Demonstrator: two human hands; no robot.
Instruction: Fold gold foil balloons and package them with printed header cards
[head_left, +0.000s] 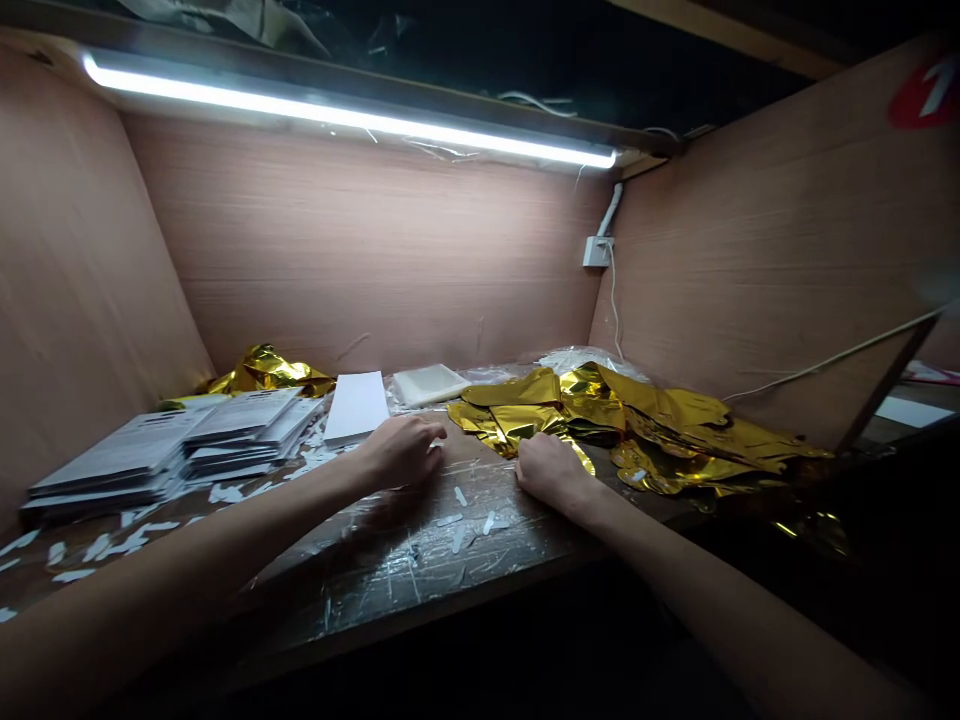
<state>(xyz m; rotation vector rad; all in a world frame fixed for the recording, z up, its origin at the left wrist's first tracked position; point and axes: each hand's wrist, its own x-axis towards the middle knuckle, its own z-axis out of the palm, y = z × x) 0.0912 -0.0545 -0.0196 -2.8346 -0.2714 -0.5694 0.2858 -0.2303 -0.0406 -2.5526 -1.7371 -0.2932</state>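
Note:
My left hand [405, 452] is held just above the table, right of the white stack of cards [357, 408]. Its fingers are curled together, and what they pinch, if anything, is hidden. Closed at the near edge of a heap of flat gold foil pieces [667, 410], my right hand [551, 470] appears to grip the gold foil [517, 418]; its fingertips are out of sight. The foil pieces have rounded outlines and look like uninflated balloons. Several small white strips [460, 497] lie on the table between and in front of my hands.
Printed sheets in stacks [120, 455] stand at the left, with white scraps [135, 540] around them. Behind are more gold foil [262, 372], a whitish tray-like item [430, 385] and clear plastic [589, 358]. Wooden panels [375, 240] enclose the table [397, 570]; a tube light [345, 110] hangs above.

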